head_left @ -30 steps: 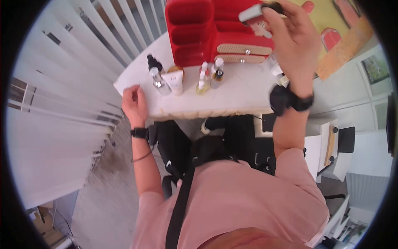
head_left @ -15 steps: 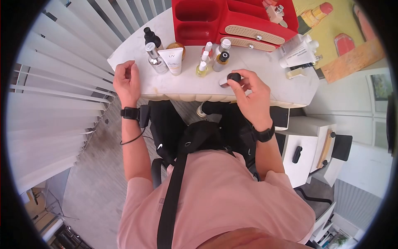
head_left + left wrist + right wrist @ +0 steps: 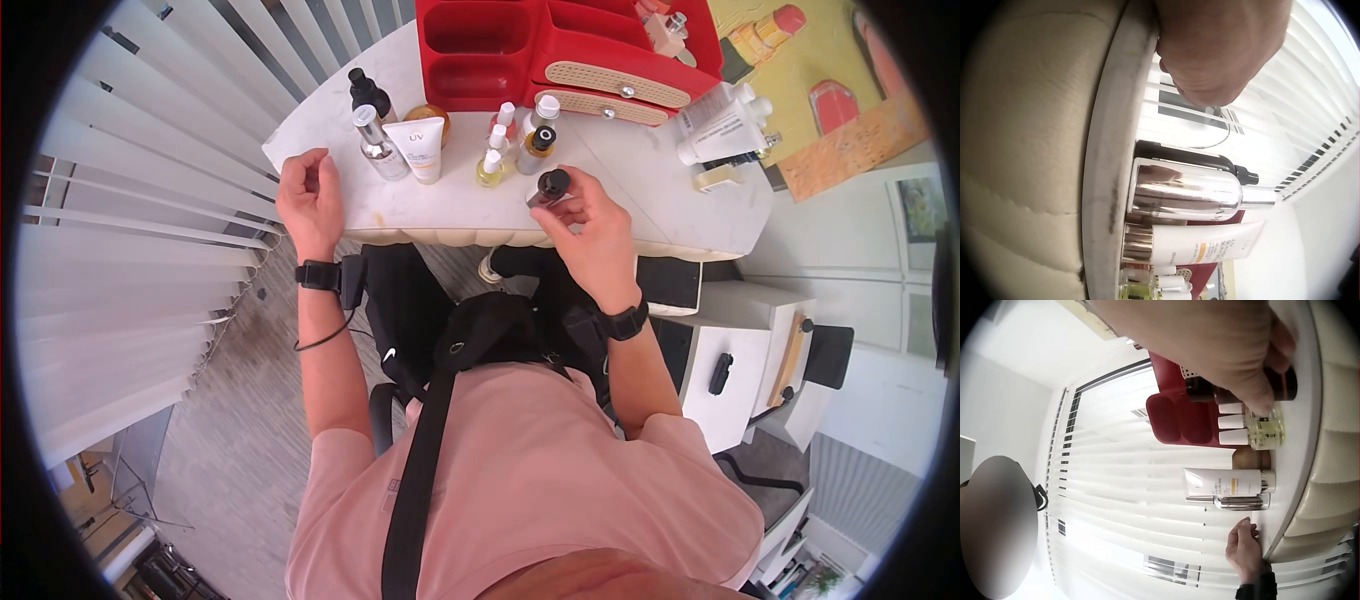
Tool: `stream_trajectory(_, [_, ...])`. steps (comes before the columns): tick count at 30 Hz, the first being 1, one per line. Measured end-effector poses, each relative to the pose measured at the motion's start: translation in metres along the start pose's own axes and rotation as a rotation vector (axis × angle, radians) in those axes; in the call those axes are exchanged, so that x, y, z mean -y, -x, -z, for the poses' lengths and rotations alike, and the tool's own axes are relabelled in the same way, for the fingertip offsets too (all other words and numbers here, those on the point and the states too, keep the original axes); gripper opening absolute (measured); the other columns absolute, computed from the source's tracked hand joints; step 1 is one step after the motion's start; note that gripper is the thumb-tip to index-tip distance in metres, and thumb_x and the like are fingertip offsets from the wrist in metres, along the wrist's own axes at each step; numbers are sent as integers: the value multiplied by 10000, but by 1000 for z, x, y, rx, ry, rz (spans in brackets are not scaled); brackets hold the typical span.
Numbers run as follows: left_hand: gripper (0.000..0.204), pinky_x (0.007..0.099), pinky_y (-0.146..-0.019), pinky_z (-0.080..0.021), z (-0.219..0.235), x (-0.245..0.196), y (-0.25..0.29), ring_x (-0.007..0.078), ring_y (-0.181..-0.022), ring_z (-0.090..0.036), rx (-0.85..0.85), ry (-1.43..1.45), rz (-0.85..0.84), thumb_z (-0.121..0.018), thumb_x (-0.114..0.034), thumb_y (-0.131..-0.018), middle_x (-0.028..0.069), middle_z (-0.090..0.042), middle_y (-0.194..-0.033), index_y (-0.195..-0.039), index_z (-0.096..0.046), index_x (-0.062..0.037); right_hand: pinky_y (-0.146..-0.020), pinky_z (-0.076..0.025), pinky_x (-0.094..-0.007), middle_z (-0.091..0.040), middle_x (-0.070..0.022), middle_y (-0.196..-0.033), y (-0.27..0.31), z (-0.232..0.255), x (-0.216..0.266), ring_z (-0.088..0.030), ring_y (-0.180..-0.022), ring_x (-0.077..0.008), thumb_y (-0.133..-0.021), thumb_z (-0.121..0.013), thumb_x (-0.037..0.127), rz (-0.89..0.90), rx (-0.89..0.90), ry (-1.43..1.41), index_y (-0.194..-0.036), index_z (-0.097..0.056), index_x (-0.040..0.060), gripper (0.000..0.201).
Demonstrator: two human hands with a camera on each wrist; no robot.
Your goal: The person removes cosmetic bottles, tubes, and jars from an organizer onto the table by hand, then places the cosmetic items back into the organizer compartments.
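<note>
My right hand [image 3: 592, 235] pinches a small dark bottle with a black cap [image 3: 552, 184] near the front edge of the white table. In the right wrist view the hand [image 3: 1210, 344] covers part of that bottle [image 3: 1284, 384]. Resting on the table's left front corner, my left hand [image 3: 312, 205] holds nothing, its fingers loosely curled. Beside it stand a silver pump bottle [image 3: 380, 150], a white tube [image 3: 420, 148] and a black bottle [image 3: 368, 94]. Small white-capped bottles [image 3: 490, 170] and a black-capped one [image 3: 536, 150] stand left of the right hand.
A red organizer [image 3: 480, 60] with compartments and two drawers stands at the table's back. White tubes [image 3: 722, 130] and a small cream box [image 3: 718, 179] lie at the right, near a yellow picture [image 3: 790, 60]. Blinds [image 3: 130, 200] hang at the left.
The right hand has come down from above the organizer's right side to the table front, where the dark bottle is now tilted more upright. The left hand stays at the corner.
</note>
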State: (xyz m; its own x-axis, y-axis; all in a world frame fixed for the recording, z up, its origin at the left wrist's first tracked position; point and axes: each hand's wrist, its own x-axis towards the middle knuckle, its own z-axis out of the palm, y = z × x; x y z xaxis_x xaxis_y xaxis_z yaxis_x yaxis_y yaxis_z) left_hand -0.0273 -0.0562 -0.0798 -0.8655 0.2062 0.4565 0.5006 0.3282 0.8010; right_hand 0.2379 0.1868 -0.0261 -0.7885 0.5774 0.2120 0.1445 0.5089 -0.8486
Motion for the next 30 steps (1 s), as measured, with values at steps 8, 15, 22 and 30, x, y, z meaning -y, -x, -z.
stream_trajectory(8, [148, 276, -720, -513, 0, -1, 0, 101, -756, -594, 2, 4, 6, -699, -141, -1006, 40, -666, -902, -1077, -724, -14, -747, -633, -325, -754, -169, -1092, -7, -14, 0, -780, -853, -233, -853, -839, 50, -17, -30, -46, -1329, -601, -24, 537])
stream_trajectory(15, [147, 279, -717, -508, 0, -3, 0, 104, -749, -586, 1, -19, 1, -696, -143, -1004, 36, -659, -900, -1071, -725, -15, -728, -621, -311, -744, -136, -989, -11, -17, -1, -775, -846, -215, -837, -860, 47, -27, -62, -60, -1253, -628, -27, 483])
stream_trajectory(22, [144, 285, -717, -503, -1, -2, 0, 114, -744, -583, -6, -30, 1, -699, -140, -994, 37, -648, -885, -1061, -728, -15, -719, -603, -300, -736, -113, -920, -12, -18, -2, -738, -802, -180, -847, -850, 32, -47, -65, -81, -1204, -646, -31, 416])
stream_trajectory(30, [138, 285, -713, -498, -1, -1, -1, 110, -740, -577, -6, -20, 3, -690, -128, -993, 37, -644, -877, -1061, -727, -14, -714, -589, -284, -719, -90, -898, -13, -18, -2, -704, -771, -155, -855, -845, 30, -49, -75, -87, -1189, -656, -21, 387])
